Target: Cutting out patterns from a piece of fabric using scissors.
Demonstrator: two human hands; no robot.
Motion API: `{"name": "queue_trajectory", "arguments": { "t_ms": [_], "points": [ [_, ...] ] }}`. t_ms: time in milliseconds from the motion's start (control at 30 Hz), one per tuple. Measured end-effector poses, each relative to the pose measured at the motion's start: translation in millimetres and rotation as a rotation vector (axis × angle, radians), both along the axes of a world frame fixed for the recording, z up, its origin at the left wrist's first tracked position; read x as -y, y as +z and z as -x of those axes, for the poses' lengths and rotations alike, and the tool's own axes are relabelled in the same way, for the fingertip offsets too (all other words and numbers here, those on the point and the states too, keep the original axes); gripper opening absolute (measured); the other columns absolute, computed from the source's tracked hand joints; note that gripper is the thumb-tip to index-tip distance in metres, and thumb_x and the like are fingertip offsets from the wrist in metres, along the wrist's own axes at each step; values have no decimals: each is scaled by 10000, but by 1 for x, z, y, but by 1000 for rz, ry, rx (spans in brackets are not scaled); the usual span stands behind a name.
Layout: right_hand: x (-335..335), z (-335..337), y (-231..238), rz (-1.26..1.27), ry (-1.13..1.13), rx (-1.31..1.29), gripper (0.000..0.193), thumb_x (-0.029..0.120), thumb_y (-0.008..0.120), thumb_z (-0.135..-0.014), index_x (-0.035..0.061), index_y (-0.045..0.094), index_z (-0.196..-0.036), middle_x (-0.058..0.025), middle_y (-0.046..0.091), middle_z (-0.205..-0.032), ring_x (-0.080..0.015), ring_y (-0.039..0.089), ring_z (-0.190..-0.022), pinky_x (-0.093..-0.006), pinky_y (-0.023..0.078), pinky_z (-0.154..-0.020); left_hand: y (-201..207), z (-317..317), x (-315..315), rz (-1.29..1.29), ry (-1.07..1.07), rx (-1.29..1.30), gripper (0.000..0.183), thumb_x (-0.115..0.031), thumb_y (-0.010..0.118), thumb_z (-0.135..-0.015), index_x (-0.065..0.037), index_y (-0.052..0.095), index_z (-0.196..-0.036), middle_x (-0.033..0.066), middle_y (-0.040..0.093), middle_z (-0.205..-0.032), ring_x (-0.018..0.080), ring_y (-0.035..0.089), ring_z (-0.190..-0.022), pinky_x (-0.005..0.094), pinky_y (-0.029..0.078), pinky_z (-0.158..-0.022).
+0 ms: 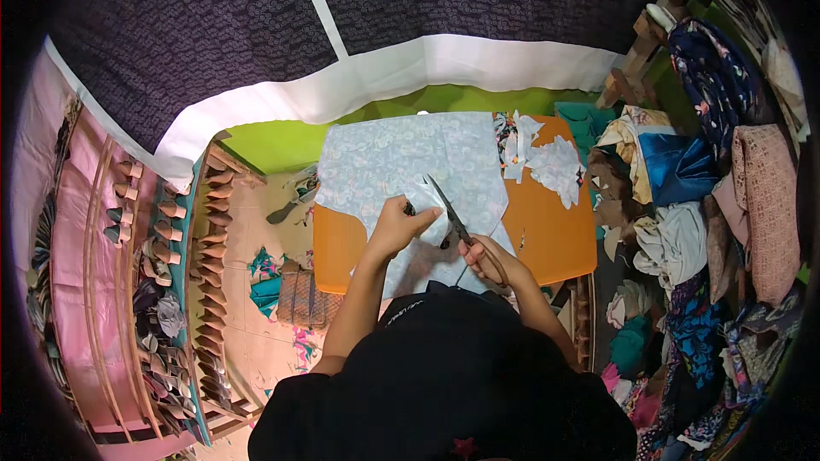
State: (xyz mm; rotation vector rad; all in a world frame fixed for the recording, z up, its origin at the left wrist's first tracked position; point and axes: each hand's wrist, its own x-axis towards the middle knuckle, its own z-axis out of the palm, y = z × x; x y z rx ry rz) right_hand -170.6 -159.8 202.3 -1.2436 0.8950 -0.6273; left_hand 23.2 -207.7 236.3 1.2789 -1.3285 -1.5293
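Observation:
My right hand (pixel 485 259) is closed around the handles of large dark scissors (pixel 454 218). Their blades point up and away from me, over a piece of pale, faintly patterned fabric (pixel 410 147) spread on an orange table (pixel 559 243). Just left of the blades, my left hand (pixel 403 227) is closed, thumb against fingers, on a smaller whitish fabric piece (pixel 427 199) with dark bits along its edge. Part of what it grips is hidden by the fingers. The near edge of the spread fabric disappears behind my head and body.
White and dark-printed fabric scraps (pixel 555 166) lie at the table's far right. Piled cloth (pixel 683 248) crowds the right side. Racks of shoe-shaped forms (pixel 213 265) stand at left. Teal scraps (pixel 266 290) and a woven bundle (pixel 307 299) lie on the floor. Dark curtains (pixel 478 0) hang beyond.

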Motion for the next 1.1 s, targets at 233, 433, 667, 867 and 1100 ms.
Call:
{"name": "queue_trajectory", "arguments": {
  "t_ms": [233,433,667,867,1100],
  "points": [
    [-2,-5,9,59,-51,-110,591,683,385,-701,96,362,-645,41,343,-531,-45,328,-418,-193,291,-366,-2,4,0,-7,102,-71,156,-147,616,-730,-6,568,-778,3,534,-634,58,454,-522,201,348,-459],
    [-4,-8,-3,-58,-55,-12,532,617,407,-745,86,371,-740,38,331,-573,-43,316,-458,-187,286,-392,-9,7,2,-4,119,-109,174,-149,613,-738,8,576,-806,32,575,-682,73,512,-576,210,399,-499],
    [-3,-5,-14,-34,-36,9,490,567,418,-767,80,371,-775,34,326,-585,-42,310,-466,-186,279,-392,-3,8,-1,19,119,-81,168,-143,611,-739,11,583,-800,37,584,-696,75,520,-584,211,406,-507],
    [-2,-8,-15,76,-31,-212,345,325,354,-849,22,421,-697,-23,401,-588,-120,386,-551,-263,344,-488,-1,6,0,-4,107,-56,160,-139,619,-733,5,588,-795,34,583,-693,73,520,-581,212,406,-504],
    [-2,-2,-7,-367,-4,152,686,742,485,-556,116,367,-810,67,305,-619,-15,261,-480,-147,228,-412,0,5,0,-40,76,-74,148,-144,630,-725,-8,591,-767,17,573,-655,60,498,-540,198,378,-463]
  ]
}}
